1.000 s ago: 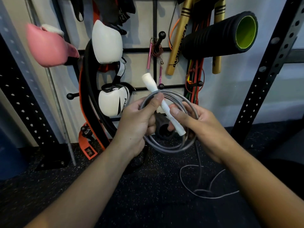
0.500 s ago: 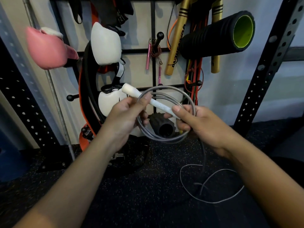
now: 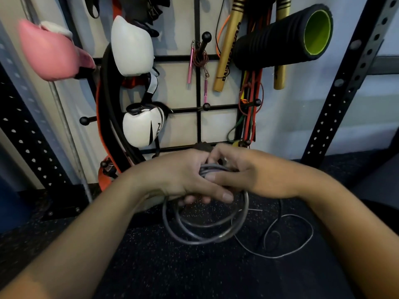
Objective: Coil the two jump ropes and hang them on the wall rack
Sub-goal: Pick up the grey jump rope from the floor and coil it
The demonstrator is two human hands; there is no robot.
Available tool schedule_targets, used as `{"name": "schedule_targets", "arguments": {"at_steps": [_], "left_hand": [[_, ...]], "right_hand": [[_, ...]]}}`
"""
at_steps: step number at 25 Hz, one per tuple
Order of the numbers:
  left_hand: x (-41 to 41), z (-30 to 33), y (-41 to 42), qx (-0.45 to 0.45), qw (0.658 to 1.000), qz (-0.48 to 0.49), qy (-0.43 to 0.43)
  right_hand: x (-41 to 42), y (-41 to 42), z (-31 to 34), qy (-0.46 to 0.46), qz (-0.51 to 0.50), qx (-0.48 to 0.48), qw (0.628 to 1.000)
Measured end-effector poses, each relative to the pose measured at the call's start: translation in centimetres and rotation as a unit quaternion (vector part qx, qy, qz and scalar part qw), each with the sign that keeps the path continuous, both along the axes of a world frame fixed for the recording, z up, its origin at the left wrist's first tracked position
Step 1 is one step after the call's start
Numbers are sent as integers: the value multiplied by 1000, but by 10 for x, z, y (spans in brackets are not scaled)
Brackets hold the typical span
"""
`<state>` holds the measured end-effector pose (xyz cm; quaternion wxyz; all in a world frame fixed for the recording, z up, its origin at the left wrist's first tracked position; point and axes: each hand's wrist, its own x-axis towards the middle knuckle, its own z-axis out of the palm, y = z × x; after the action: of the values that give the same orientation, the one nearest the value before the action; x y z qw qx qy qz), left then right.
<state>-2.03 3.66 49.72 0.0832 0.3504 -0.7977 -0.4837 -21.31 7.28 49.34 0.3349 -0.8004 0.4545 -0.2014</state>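
Both hands meet at the middle of the view over a coiled grey jump rope (image 3: 203, 230). My left hand (image 3: 179, 175) and my right hand (image 3: 244, 173) are both closed around the top of the coil, and its loops hang below them. The white handle is hidden inside the hands. A second, thin whitish rope (image 3: 287, 240) lies loose on the dark floor at the right. Behind the hands is the black wall rack (image 3: 197, 83) with ball-tipped pegs; a pink-handled rope (image 3: 198, 59) hangs on its upper peg.
On the rack hang a pink boxing glove (image 3: 49, 50), two white gloves (image 3: 131, 46), gold sticks (image 3: 228, 50), resistance bands (image 3: 250, 104) and a black foam roller (image 3: 285, 33). Perforated black uprights (image 3: 345, 87) stand at both sides. The floor (image 3: 172, 266) is speckled black rubber.
Both hands dropped lower in view and closed together over the coil. The white handle, sticking up and left before, is now hidden in the hands. The coil hangs below instead of between them.
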Motion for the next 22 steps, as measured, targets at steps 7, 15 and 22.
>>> {"name": "schedule_targets", "arguments": {"at_steps": [7, 15, 22], "left_hand": [[5, 1, -3, -161, 985, 34, -49], [23, 4, -14, -20, 975, 89, 205], [10, 3, -14, 67, 845, 206, 489]], "right_hand": [[-5, -1, 4, -72, -58, -74, 993], [-18, -3, -6, -192, -110, -47, 974], [-23, -5, -23, -286, -248, -57, 924]]}}
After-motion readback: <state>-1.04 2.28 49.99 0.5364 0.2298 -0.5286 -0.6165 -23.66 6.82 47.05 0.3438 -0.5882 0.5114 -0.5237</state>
